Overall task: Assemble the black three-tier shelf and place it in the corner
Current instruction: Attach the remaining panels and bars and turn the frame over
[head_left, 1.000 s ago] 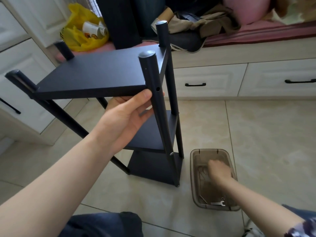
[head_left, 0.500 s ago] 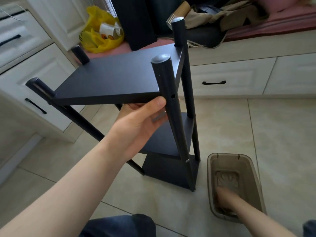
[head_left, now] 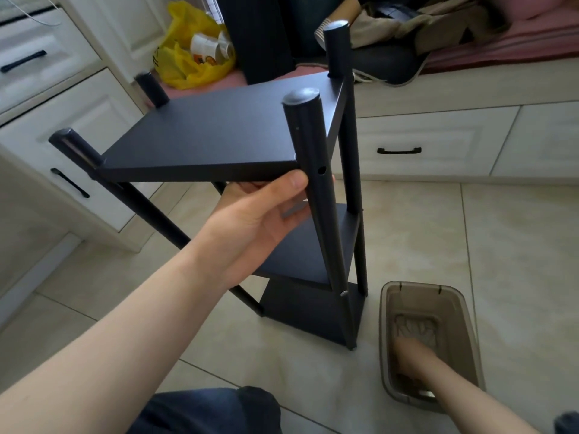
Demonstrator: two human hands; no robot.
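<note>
The black three-tier shelf (head_left: 213, 136) stands on the tiled floor in front of me, with four round black legs and three flat boards. My left hand (head_left: 260, 214) grips the near right leg just under the top board, thumb along the board's front edge. An empty screw hole shows in that leg beside my thumb. My right hand (head_left: 410, 361) reaches down into a translucent brown plastic box (head_left: 466, 324) on the floor at the lower right. Its fingers are blurred and partly hidden by the box, so what they do is unclear.
White drawer cabinets with black handles (head_left: 399, 151) line the left and the back. A yellow plastic bag (head_left: 188, 54) and clothes lie on the pink window seat behind the shelf. My knee (head_left: 213, 411) is at the bottom edge.
My right hand has moved from the far end of the box to its near end. The view has shifted, so the shelf sits a little more to the right.
</note>
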